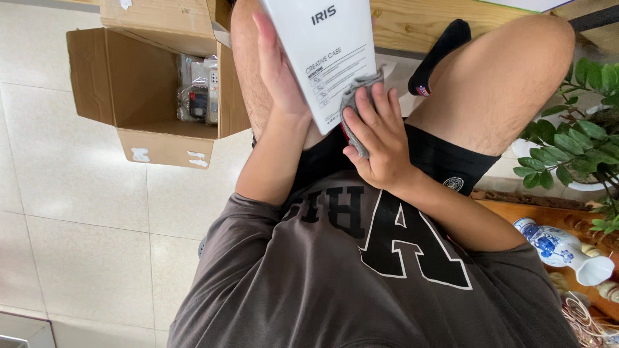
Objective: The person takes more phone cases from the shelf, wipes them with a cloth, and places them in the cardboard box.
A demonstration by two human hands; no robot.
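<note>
I am sitting, and a white flat box (329, 45) with dark print stands over my lap. My left hand (278, 74) lies flat along the box's left side and holds it up. My right hand (377, 138) grips a grey cloth (356, 96) and presses it against the box's lower right corner. My bare knees and black shorts are behind and below the box.
An open cardboard box (138, 87) with packaged items inside sits on the pale tiled floor to my left. A leafy green plant (580, 122) in a white pot and a blue-and-white porcelain vase (561, 248) on a wooden stand are at my right. Wooden furniture (419, 22) is ahead.
</note>
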